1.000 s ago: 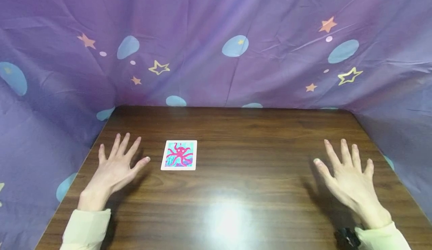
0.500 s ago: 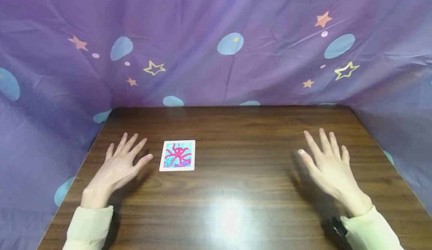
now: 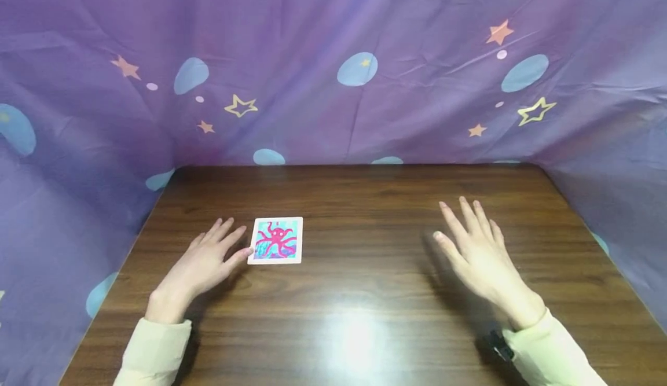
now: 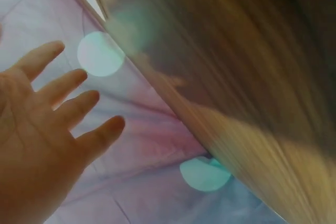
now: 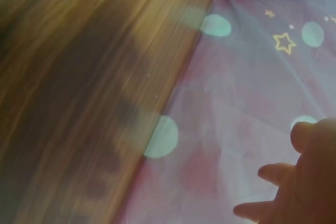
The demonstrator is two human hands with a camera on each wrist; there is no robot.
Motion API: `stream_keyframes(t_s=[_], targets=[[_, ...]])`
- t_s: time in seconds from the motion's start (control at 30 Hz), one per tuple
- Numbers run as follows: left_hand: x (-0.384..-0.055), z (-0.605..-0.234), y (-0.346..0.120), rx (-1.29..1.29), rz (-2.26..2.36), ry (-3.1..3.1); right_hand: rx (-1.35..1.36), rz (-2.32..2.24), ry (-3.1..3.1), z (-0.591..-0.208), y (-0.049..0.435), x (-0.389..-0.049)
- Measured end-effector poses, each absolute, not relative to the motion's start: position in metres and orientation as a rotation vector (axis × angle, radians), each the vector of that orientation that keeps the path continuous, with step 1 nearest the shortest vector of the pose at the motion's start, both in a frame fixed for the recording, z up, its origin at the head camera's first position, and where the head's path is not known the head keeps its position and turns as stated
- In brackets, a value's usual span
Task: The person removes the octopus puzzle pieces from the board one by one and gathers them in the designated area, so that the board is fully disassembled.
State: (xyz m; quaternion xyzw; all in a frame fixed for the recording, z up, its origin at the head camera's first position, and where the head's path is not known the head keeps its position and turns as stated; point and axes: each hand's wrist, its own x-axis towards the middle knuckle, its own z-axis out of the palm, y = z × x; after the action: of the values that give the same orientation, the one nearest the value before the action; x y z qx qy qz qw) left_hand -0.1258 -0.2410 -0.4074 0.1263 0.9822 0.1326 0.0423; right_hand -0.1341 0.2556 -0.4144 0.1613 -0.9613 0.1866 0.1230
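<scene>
Left hand (image 3: 205, 258), fingers straight, thumb tip at the octopus card's (image 3: 276, 240) left edge on the counter (image 3: 365, 293); right hand (image 3: 476, 250) hovers spread, well apart. That flat card could skid off sideways if nudged rather than lifted.

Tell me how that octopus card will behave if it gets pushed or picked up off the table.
The octopus card lies flat and thin, so it is probably light and hard to lift by its edge. On the glossy table it would likely slide. The left hand is at its edge.

We see a brown wood table (image 3: 396, 201). A purple cloth (image 3: 312, 27) with stars and blue dots hangs behind it.
</scene>
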Motion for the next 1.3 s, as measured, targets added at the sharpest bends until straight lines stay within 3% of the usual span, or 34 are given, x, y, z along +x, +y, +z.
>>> stream_keyframes(t_s=[0.57,0.83,1.1,1.3], targets=[[-0.14,-0.418,-0.22,0.234,0.386,2.755,0.514,0.68,-2.848,-0.428,0.212,-0.152],[-0.133,-0.415,-0.207,0.391,0.385,2.737,0.701,0.772,-2.88,-0.43,0.158,-0.176],[-0.134,-0.415,-0.203,0.339,0.292,2.723,0.945,0.982,-2.849,-0.432,0.096,-0.203],[-0.135,-0.421,-0.199,0.323,0.32,2.723,0.944,1.29,-2.831,-0.435,0.06,-0.219]])
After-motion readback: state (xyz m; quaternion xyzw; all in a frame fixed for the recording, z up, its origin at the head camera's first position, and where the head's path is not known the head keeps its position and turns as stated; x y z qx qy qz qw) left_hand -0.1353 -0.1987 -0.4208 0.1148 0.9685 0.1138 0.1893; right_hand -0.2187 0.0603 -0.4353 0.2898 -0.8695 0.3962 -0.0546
